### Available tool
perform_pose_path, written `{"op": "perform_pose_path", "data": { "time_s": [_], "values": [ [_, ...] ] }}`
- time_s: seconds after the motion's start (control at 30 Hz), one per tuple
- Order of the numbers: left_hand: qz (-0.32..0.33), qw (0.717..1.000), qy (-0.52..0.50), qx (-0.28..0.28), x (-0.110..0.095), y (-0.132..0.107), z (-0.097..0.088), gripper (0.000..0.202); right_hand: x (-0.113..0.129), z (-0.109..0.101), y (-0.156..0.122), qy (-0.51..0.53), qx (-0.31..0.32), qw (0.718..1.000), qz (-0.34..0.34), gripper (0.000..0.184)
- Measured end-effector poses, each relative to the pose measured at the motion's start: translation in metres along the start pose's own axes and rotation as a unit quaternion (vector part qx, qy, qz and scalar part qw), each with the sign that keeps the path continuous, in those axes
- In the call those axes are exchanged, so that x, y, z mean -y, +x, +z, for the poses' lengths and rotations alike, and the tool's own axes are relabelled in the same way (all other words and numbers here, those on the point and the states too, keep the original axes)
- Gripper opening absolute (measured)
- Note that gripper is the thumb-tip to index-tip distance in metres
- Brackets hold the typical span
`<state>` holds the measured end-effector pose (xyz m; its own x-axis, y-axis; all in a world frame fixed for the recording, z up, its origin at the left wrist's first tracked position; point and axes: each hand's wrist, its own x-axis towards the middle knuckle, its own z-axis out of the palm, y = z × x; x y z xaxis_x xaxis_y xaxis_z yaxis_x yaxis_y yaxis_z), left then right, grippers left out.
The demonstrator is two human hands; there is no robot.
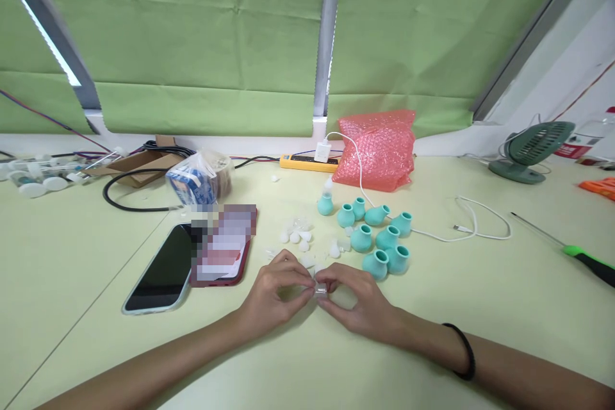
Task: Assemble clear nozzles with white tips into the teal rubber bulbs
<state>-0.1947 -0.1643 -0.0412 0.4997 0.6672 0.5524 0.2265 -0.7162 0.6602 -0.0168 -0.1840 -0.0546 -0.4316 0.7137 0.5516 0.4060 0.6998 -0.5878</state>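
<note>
My left hand (276,291) and my right hand (358,298) meet at the table's front middle, fingers pinched together on a small clear plastic piece (320,290). Just beyond the fingertips lie several small white and clear plastic parts (300,234). To the right of these stand several teal rubber bulbs (379,243), some upright, some tipped. A black band circles my right wrist (464,349).
Two phones (166,269) lie at the left. A pink bubble-wrap bag (377,147), a yellow power strip (307,162) and a white cable (475,224) lie behind. A green-handled screwdriver (583,259) and a green fan (528,154) are on the right. A cardboard box and a plastic-wrapped packet (196,182) are back left.
</note>
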Motion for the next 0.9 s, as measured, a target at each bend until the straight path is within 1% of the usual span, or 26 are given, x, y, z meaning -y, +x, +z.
{"op": "perform_pose_path", "data": {
  "time_s": [0.2,0.3,0.57,0.77,0.83,0.9],
  "values": [
    [0.018,1.0,0.018,-0.008,0.0019,-0.0024,0.0005,0.011,-0.0004,0.0006,0.0018,0.001,-0.002,1.0,-0.014,0.019],
    [0.013,1.0,0.021,-0.02,0.003,-0.0036,0.0007,0.012,-0.001,0.001,0.0016,0.007,-0.014,1.0,-0.016,0.02],
    [0.018,0.999,0.031,-0.013,0.0023,-0.0021,0.0006,0.01,-0.0031,0.0023,-0.0012,0.007,-0.036,0.999,-0.02,0.017],
    [0.052,0.998,0.04,-0.006,-0.0001,-0.0008,0.0016,0.01,-0.0046,0.0023,-0.0016,0.004,-0.031,0.999,-0.022,0.018],
    [0.038,0.999,0.037,-0.002,-0.0012,-0.0013,0.0004,0.011,-0.0037,0.0016,-0.0007,0.004,-0.036,0.999,-0.025,0.017],
    [-0.01,1.0,0.021,-0.003,-0.0024,-0.0027,-0.0019,0.017,-0.0022,0.0009,0.0001,0.002,-0.048,0.998,-0.034,0.016]
  ]
}}
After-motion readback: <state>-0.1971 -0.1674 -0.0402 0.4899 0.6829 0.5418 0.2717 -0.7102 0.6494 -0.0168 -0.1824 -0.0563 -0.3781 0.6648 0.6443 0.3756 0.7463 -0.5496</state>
